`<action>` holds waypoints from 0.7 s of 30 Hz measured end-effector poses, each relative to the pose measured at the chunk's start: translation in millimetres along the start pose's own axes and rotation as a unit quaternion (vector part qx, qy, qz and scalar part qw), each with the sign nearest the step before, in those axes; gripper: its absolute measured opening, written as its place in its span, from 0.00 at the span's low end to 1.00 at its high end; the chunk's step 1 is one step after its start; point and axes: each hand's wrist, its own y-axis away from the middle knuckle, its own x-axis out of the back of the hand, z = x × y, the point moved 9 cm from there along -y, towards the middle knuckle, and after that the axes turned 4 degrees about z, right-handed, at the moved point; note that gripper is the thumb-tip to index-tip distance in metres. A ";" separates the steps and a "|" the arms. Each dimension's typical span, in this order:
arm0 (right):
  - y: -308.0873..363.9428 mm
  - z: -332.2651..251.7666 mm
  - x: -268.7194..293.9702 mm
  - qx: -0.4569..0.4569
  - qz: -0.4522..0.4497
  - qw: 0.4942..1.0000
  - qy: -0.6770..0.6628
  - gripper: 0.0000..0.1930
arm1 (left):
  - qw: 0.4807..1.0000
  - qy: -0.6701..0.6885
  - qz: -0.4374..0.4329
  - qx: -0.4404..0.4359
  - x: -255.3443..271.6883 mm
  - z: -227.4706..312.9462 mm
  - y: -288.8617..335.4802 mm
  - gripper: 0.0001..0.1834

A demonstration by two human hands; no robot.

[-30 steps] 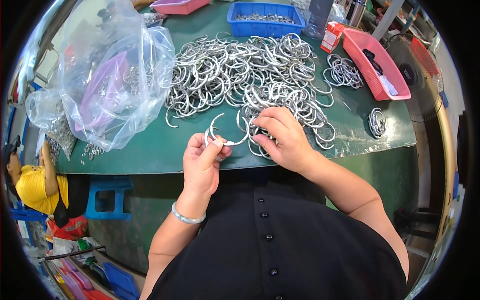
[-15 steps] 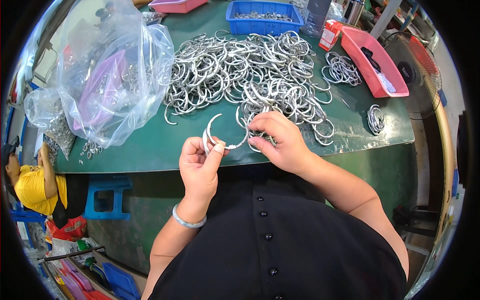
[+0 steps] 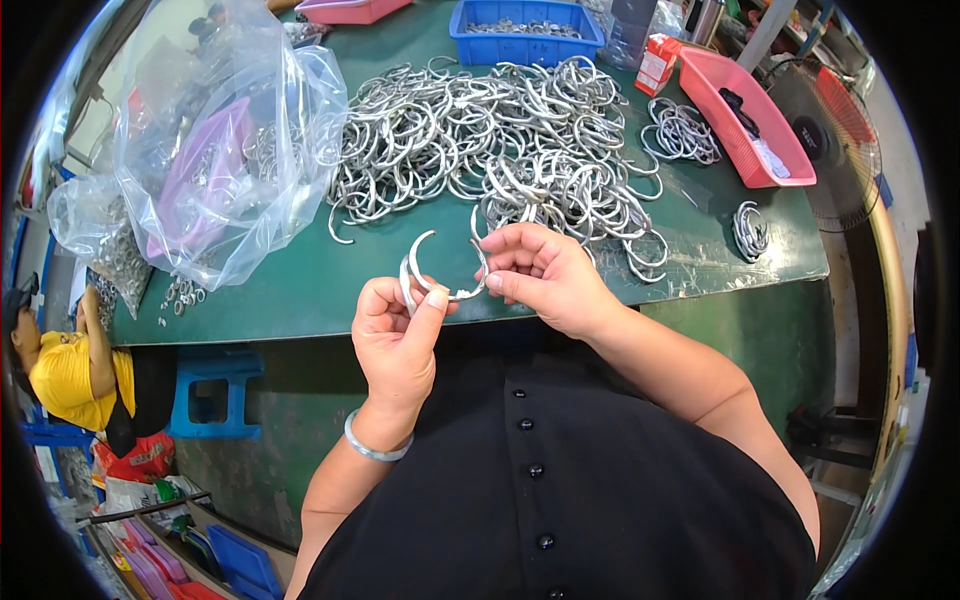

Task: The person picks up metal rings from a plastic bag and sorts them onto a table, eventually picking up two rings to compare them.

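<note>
Blue tray (image 3: 525, 30) and plastic bag (image 3: 225, 140) hold metal parts.

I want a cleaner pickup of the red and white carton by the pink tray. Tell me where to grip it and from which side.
Grip the red and white carton across its two narrow side faces, near the top, coming from above. It seems to stand upright, and the pink tray on one side and the blue bin on the other probably crowd a sideways approach.
</note>
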 end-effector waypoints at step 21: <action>8.8 -12.3 -12.2 0.081 -0.051 0.994 -0.050 0.18 | 0.977 -0.104 -0.072 -0.173 -11.3 25.5 19.2 0.12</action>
